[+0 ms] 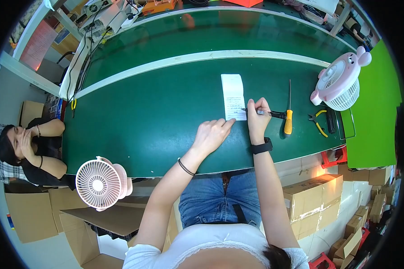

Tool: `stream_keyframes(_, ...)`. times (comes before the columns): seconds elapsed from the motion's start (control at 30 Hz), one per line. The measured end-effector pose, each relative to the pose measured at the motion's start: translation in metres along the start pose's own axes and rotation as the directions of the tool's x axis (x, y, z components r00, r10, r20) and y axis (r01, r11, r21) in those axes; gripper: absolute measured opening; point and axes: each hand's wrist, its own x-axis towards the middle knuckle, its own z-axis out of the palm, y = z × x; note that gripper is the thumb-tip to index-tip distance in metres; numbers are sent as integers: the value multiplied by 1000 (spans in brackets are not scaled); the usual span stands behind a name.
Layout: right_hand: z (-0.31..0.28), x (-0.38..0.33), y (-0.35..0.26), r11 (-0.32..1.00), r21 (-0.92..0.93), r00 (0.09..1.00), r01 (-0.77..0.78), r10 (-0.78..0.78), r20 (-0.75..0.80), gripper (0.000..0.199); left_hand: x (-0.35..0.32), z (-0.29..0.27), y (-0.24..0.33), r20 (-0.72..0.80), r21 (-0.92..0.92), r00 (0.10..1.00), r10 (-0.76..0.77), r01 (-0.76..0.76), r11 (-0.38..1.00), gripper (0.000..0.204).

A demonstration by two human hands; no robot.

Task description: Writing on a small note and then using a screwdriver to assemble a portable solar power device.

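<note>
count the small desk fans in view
2. One white fan sits at the table's near edge, left of the left hand. One pink-and-white fan stands at the far right, beyond the pliers. Others may be hidden.

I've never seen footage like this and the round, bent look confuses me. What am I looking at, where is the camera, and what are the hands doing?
There is no machine here: a person works with two bare hands. The one picture comes from a wide fisheye camera worn on the head, looking down, so straight edges bend near the rim and the forearms enter from below. The surface is a green bench. On it lie a white paper slip, a yellow-handled screwdriver and yellow-handled pliers; a pink and white fan stands at the right. The left hand presses its fingertips on the slip's lower edge. The right hand holds a dark pen-like tool with its tip at the slip. Another person sits at the far left.
</note>
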Motion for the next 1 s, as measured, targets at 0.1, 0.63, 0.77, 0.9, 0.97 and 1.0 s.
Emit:
stream_keyframes(0.1,2,-1,-2,998,60,1000,-25,26,-14,35,-1,-1,1,-3,-4,1000,-7,7,1000,30)
stream_keyframes(0.63,1,0,-2,996,-77,998,52,-54,-28,35,4,-2,5,-17,63,992,-128,129,990,30)
stream_keyframes(0.77,4,-3,-18,966,-245,997,81,-81,9,24,2,0,4,-20,88,985,-173,174,981,32)
stream_keyframes(0.9,4,-1,-13,945,-255,977,205,-184,103,14,2,2,3,-26,83,987,-158,160,984,34)
stream_keyframes(0.97,6,-2,-16,950,-214,969,229,-201,143,19,3,0,4,-34,79,986,-161,163,983,34)
stream_keyframes(1.0,5,-1,-13,935,-282,969,213,-167,179,22,4,-2,3,-34,60,990,-138,139,988,33)
